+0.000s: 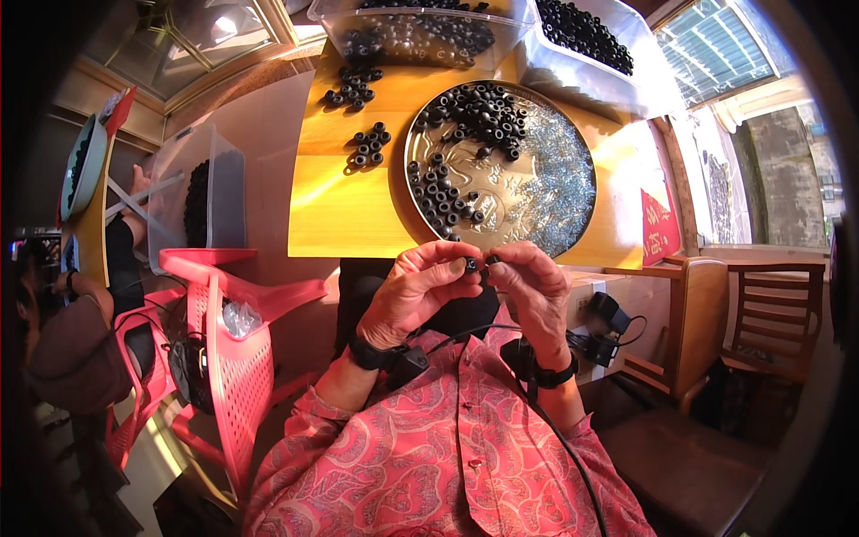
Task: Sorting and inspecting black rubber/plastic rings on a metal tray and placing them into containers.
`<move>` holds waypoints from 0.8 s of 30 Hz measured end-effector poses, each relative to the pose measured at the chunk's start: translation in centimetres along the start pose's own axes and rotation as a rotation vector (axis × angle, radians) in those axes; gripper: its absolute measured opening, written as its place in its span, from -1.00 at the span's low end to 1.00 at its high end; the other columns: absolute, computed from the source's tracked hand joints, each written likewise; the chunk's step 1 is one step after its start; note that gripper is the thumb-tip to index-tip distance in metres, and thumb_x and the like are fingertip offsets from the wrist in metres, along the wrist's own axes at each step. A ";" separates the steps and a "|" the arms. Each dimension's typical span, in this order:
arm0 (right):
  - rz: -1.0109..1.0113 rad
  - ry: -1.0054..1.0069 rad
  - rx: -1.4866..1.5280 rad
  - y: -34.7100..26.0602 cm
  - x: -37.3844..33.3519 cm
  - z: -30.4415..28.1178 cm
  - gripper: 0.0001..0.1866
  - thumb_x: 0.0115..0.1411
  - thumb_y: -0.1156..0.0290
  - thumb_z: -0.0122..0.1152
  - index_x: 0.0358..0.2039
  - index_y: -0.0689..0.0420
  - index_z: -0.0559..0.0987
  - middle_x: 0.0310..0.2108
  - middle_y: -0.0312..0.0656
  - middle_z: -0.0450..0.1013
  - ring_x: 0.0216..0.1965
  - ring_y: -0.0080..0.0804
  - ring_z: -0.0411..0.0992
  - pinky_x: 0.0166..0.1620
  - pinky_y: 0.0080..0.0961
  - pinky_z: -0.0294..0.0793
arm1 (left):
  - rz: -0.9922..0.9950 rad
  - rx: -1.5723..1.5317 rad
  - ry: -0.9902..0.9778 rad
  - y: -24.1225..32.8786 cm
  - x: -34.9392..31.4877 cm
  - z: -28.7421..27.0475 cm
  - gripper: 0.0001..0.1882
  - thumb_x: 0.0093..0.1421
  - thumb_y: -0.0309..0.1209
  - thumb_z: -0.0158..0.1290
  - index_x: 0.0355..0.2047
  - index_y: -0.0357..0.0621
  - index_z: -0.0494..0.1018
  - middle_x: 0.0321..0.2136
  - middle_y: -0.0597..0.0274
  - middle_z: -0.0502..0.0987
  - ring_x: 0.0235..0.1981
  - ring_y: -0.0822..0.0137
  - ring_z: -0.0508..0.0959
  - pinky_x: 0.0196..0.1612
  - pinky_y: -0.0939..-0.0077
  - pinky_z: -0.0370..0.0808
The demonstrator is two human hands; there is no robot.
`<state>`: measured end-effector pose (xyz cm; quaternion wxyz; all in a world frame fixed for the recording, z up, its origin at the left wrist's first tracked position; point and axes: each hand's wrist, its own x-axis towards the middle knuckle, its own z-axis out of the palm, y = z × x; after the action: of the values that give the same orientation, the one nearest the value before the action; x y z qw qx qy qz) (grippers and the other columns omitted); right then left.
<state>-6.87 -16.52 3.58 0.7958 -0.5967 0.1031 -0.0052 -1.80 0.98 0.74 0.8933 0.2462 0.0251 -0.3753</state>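
My left hand (pixel 422 285) is closed, pinching a small black ring-shaped part (pixel 471 265) between thumb and forefinger. Close beside it, the thumb and fingers of my right hand (pixel 531 279) pinch another small dark piece (pixel 492 259), mostly covered by the fingertips. Both hands are just off the near edge of the yellow table (pixel 349 219). Beyond them lies a round metal tray (pixel 501 210), with black ring-shaped parts (pixel 488 116) heaped at its far side and more (pixel 438 192) at its left. Many tiny shiny bits (pixel 564 183) cover the tray's right side.
Small groups of black parts (pixel 368 145) lie left of the tray. Two clear plastic bins (pixel 420 40) (pixel 586 67) of black parts stand at the back. A pink chair (pixel 237 358) is at left, near another seated person (pixel 80 349). Wooden chairs (pixel 774 313) stand at right.
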 end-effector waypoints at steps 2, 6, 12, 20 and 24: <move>-0.092 -0.033 0.040 0.1 0.2 -0.1 -0.81 0.15 0.66 0.20 -0.20 0.23 0.57 -0.27 -0.29 0.45 -0.25 -0.60 0.45 -0.14 -0.71 0.45 | -0.003 -0.004 0.000 0.1 0.1 0.2 -0.75 0.23 -0.50 0.06 -0.08 -0.31 0.45 -0.19 0.12 0.56 -0.23 0.34 0.60 -0.10 0.43 0.59; -0.096 -0.042 0.037 0.3 0.3 -0.4 -0.81 0.12 0.67 0.22 -0.22 0.24 0.58 -0.25 -0.29 0.40 -0.21 -0.59 0.41 -0.10 -0.69 0.41 | -0.009 0.034 -0.008 0.0 0.2 0.4 -0.74 0.25 -0.50 0.04 -0.07 -0.33 0.44 -0.19 0.13 0.54 -0.22 0.35 0.58 -0.12 0.41 0.61; -0.101 -0.018 0.113 0.4 0.3 -0.2 -0.81 0.10 0.68 0.24 -0.25 0.24 0.60 -0.27 -0.28 0.41 -0.23 -0.58 0.41 -0.10 -0.68 0.40 | 0.008 0.015 0.011 -0.2 0.3 0.8 -0.74 0.22 -0.50 0.08 -0.09 -0.31 0.46 -0.23 0.12 0.57 -0.27 0.30 0.61 -0.12 0.47 0.60; -0.155 -0.008 0.091 0.7 0.3 -0.2 -0.81 0.07 0.71 0.25 -0.27 0.24 0.61 -0.29 -0.27 0.40 -0.23 -0.56 0.40 -0.12 -0.68 0.40 | 0.035 0.024 -0.015 -0.5 0.6 0.6 -0.75 0.25 -0.53 0.03 -0.07 -0.33 0.44 -0.17 0.10 0.55 -0.16 0.29 0.58 -0.08 0.36 0.61; -0.167 -0.009 0.072 0.8 0.3 -0.1 -0.80 0.07 0.71 0.25 -0.27 0.24 0.61 -0.29 -0.27 0.39 -0.23 -0.56 0.40 -0.12 -0.67 0.41 | 0.039 0.034 -0.007 -0.6 0.6 0.6 -0.76 0.25 -0.53 0.02 -0.07 -0.33 0.44 -0.17 0.08 0.55 -0.16 0.29 0.59 -0.08 0.38 0.61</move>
<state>-6.71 -16.46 2.78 0.8141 -0.5741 0.0492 -0.0728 -1.87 -0.04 0.87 0.8961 0.2605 0.0109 -0.3592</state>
